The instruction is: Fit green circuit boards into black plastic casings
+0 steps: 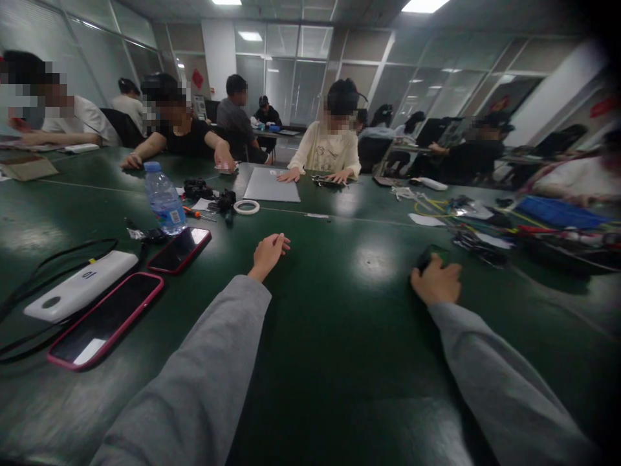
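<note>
My left hand [270, 256] rests on the dark green table with its fingers curled together, and nothing shows in it. To the right, my right hand [440, 282] is bent around a small dark object [429, 254] on the tabletop. Most of that object is hidden by the fingers, so its kind is unclear. Left of my left hand lie a phone with a red edge [180, 250], a larger phone in a pink-red case [109, 320] and a white power bank [82, 285] marked 01.
A water bottle [165, 200], a roll of white tape [246, 207], a screwdriver [198, 213] and a closed grey laptop [272, 184] sit farther back. Cables and a blue tray [563, 212] crowd the right. Several people sit around; one across the table has both hands on it.
</note>
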Motion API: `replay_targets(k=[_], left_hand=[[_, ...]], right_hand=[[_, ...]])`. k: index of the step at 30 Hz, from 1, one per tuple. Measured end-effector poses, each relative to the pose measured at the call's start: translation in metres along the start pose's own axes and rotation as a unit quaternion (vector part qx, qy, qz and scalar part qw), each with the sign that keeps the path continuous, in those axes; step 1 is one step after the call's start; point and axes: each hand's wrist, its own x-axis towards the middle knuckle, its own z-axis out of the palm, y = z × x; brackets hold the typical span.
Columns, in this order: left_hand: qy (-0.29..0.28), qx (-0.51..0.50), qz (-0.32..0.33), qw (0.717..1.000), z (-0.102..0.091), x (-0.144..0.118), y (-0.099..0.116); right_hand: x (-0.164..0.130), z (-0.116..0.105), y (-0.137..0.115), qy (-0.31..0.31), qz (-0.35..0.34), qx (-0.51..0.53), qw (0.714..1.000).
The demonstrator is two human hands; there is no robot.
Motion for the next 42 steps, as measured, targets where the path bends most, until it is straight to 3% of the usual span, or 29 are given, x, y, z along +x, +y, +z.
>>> replay_targets(k=[1,6,10,12,22,28,30,35,39,42], left_hand=[[0.001,-0.002,0.001,1.000,0.000,0.000,-0.001],[0.043,0.005,0.015,0.999,0.000,0.001,-0.002],[0.077,0.013,0.011,0.997,-0.001,0.001,-0.001],[0.081,0.000,0.006,0.997,-0.001,0.001,0.000],[0.062,-0.035,-0.009,0.997,-0.002,-0.001,0.005],[0.061,-0.048,-0.003,0.997,0.000,0.001,0.003],[0.066,-0.033,0.000,0.997,-0.001,-0.001,0.005],[0.077,-0.008,0.024,0.997,-0.005,-0.006,0.013],[0.009,-0.100,0.007,0.995,-0.005,-0.007,0.016],[-0.046,-0.148,-0.007,0.988,-0.004,-0.009,0.017]], right_hand=[[-0.005,0.012,-0.025,0.002,0.001,-0.041,0.999],[-0.035,0.057,-0.135,-0.088,-0.167,-0.008,0.982],[-0.056,0.058,-0.182,-0.160,-0.342,0.077,0.923],[-0.059,0.053,-0.188,-0.165,-0.365,0.093,0.912],[-0.064,0.036,-0.195,-0.117,-0.321,0.152,0.927],[-0.086,0.027,-0.218,-0.200,-0.440,0.100,0.870],[-0.088,0.030,-0.220,-0.210,-0.443,0.099,0.866],[-0.081,0.046,-0.208,-0.180,-0.353,0.132,0.908],[-0.074,0.057,-0.199,-0.175,-0.245,0.192,0.934],[-0.072,0.059,-0.196,-0.185,-0.185,0.226,0.938]])
